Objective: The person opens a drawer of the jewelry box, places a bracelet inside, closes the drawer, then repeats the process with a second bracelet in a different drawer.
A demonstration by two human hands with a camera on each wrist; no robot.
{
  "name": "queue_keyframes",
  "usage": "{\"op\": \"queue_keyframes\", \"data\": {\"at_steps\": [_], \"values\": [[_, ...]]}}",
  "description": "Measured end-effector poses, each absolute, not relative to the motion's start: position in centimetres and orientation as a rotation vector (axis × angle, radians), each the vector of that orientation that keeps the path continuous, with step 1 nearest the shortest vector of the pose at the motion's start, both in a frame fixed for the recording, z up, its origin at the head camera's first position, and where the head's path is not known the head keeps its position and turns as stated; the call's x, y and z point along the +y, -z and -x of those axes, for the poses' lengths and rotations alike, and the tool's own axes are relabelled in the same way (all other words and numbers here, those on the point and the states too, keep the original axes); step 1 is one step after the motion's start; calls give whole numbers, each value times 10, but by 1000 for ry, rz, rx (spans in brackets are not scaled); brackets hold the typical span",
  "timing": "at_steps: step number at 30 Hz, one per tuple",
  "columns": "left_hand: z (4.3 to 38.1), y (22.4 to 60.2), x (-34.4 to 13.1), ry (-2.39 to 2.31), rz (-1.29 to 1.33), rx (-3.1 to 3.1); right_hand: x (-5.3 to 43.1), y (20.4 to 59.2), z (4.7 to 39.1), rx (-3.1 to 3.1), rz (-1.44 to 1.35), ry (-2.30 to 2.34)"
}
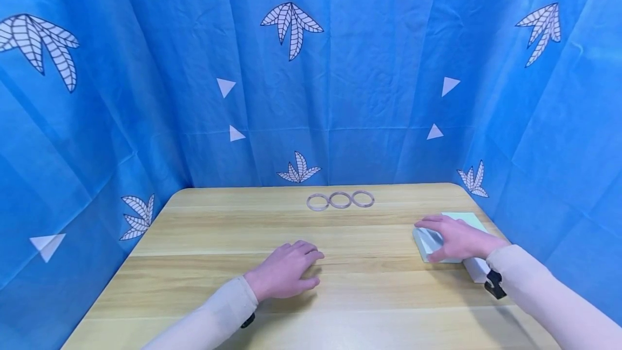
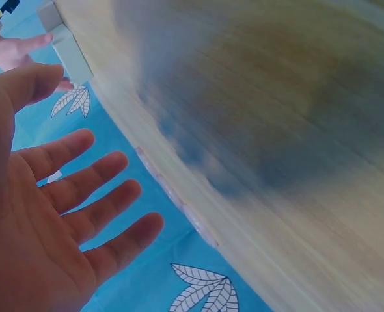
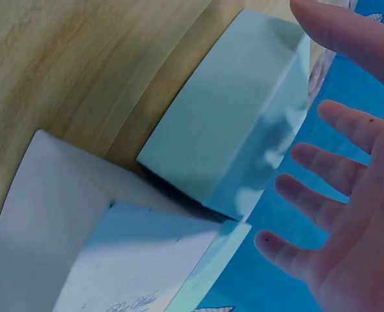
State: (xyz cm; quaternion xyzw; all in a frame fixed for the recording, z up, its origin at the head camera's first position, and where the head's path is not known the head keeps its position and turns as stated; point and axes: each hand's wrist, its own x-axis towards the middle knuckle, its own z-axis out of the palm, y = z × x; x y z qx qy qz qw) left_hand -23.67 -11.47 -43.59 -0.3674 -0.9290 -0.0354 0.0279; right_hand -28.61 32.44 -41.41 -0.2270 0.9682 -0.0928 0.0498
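Observation:
My left hand (image 1: 286, 271) hovers over the middle front of the table, fingers spread and holding nothing. In the left wrist view, its palm and loosely bent fingers (image 2: 107, 169) show with only air between them. My right hand (image 1: 459, 239) is over a mint-green box (image 1: 470, 219) on the table's right side. Its thumb and fingers are spread around the box without curling round it. Seen from the right wrist, the box (image 3: 211, 110) stands beside a pale flap or card (image 3: 140, 253) with cursive writing, partly cut off by the frame.
Three thin pale rings (image 1: 340, 200) lie in a row near the back edge of the wooden table (image 1: 218, 263). A blue curtain (image 1: 369, 69) with white leaf and triangle prints hangs behind the table and along both sides.

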Motion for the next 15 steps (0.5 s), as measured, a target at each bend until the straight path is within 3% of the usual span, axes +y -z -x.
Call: {"op": "queue_keyframes", "data": {"at_steps": [15], "values": [[237,437,-114,88,1150,-2871,332,417,291,2913,642,262]]}}
